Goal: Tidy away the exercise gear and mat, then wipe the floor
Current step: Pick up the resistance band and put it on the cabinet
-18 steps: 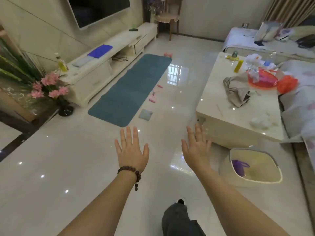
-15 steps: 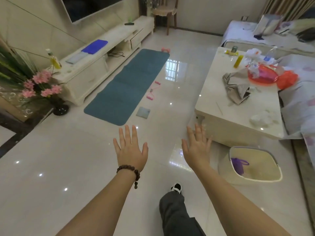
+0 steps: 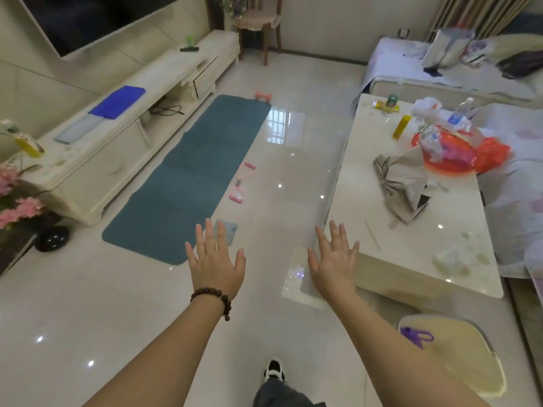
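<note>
A long teal exercise mat [image 3: 188, 174] lies flat on the glossy tile floor beside the TV cabinet. A pink figure-eight resistance band [image 3: 241, 183] rests just off its right edge. A small pink dumbbell [image 3: 263, 96] sits at the mat's far end. A grey cloth [image 3: 227, 230] lies on the floor near the mat's near corner, partly hidden by my left fingers. My left hand [image 3: 216, 264], with a bead bracelet, is held out flat, fingers spread, empty. My right hand [image 3: 333, 265] is likewise spread and empty, near the coffee table's corner.
A white coffee table [image 3: 411, 251] with a crumpled cloth, bottles and orange bags stands at the right. A cream bin [image 3: 458, 353] sits at its near end. A white TV cabinet [image 3: 117, 136] lines the left wall, pink flowers [image 3: 17, 201] by it. A sofa [image 3: 440, 69] is behind.
I have stepped forward: the mat, band and coffee table are nearer and the bin has slid toward the lower right. Both hands stay spread and empty in front of me.
</note>
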Action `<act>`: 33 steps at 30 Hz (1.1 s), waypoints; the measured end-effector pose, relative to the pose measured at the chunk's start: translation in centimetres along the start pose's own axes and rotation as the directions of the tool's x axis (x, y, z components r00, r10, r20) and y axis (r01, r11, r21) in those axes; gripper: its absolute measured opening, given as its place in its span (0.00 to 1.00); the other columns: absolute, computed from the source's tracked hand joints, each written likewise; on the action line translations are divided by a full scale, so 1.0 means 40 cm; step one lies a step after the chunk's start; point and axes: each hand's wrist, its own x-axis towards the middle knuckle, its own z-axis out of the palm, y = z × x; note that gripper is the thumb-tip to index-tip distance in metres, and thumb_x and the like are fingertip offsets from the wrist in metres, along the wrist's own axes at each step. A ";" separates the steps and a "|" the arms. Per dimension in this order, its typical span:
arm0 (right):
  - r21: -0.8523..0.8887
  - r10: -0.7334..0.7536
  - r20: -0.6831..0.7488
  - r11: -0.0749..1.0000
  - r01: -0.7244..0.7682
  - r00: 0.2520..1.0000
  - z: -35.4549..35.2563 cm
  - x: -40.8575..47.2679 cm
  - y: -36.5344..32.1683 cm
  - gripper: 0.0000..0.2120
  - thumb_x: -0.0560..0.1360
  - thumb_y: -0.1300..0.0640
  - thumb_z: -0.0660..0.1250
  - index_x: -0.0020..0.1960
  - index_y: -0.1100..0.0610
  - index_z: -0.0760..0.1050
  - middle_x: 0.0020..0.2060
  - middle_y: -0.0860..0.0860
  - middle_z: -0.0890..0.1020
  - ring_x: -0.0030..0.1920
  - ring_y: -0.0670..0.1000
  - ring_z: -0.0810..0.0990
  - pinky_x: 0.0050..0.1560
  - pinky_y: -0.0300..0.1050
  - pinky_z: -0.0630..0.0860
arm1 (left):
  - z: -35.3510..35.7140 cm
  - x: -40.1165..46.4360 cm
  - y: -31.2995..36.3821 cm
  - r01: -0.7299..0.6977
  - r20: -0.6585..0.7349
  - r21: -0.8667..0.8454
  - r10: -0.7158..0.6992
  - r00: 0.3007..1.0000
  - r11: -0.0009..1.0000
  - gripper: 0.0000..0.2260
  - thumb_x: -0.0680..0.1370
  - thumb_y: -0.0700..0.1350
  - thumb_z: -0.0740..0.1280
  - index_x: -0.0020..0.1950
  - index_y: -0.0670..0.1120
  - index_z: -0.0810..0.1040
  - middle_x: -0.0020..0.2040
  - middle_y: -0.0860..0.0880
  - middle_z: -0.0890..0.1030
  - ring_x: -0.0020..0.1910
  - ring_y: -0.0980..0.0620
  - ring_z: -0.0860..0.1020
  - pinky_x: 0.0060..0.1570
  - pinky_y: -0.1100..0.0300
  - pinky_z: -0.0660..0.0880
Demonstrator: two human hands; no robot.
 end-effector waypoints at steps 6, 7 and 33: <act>-0.014 0.006 0.040 1.000 -0.005 0.999 -0.023 0.253 -0.019 0.34 0.74 0.39 0.35 0.78 0.47 0.50 0.78 0.50 0.45 0.77 0.51 0.38 0.73 0.58 0.34 | 0.011 0.262 0.051 0.015 0.006 0.008 -0.015 1.000 1.000 0.33 0.80 0.58 0.54 0.79 0.47 0.42 0.79 0.44 0.44 0.78 0.44 0.41 0.74 0.42 0.44; -0.006 0.007 0.040 1.000 -0.007 0.999 -0.020 0.297 -0.024 0.32 0.75 0.40 0.36 0.78 0.47 0.50 0.78 0.50 0.45 0.77 0.51 0.38 0.73 0.58 0.34 | 0.016 0.305 0.058 0.015 0.008 0.010 -0.015 1.000 1.000 0.33 0.80 0.58 0.53 0.78 0.47 0.41 0.79 0.44 0.43 0.77 0.44 0.40 0.75 0.42 0.43; -0.129 -0.162 0.144 0.975 0.181 0.976 0.134 1.704 -0.408 0.24 0.82 0.47 0.51 0.77 0.49 0.56 0.78 0.52 0.51 0.77 0.53 0.44 0.74 0.58 0.38 | 0.143 1.604 -0.005 0.320 0.104 -0.072 -0.312 0.944 0.945 0.34 0.79 0.59 0.55 0.79 0.48 0.43 0.79 0.43 0.46 0.77 0.42 0.43 0.74 0.42 0.48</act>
